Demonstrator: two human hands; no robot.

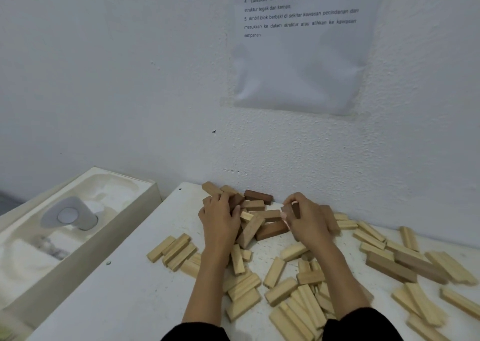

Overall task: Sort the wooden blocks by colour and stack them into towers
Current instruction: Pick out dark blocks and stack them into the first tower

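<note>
Along the table's [117,301] far edge, against the wall, brown blocks [270,230] lie heaped. Left hand [220,220] curls round a brown block [235,201] at the heap's left; right hand [305,221] pinches a dark block [294,209] at its right. Pale blocks [293,299] litter the middle and right; white tabletop shows at the near-left corner. A wall sheet [298,68] reads "struktur tegak dan kemas" and "5 Ambil blok berbaki".

Brown heap [270,230]: dark and mid-brown blocks, jumbled between the left hand [220,218] and right hand [304,221].
Right-held block [292,210]: dark brown, pinched upright at the fingertips.
Left-held block [235,201]: brown, gripped at the heap's left edge.
Pale blocks [306,307]: scattered flat beneath and beside both forearms.
Brown pair [405,265]: laid side by side, well right of the right hand.
</note>
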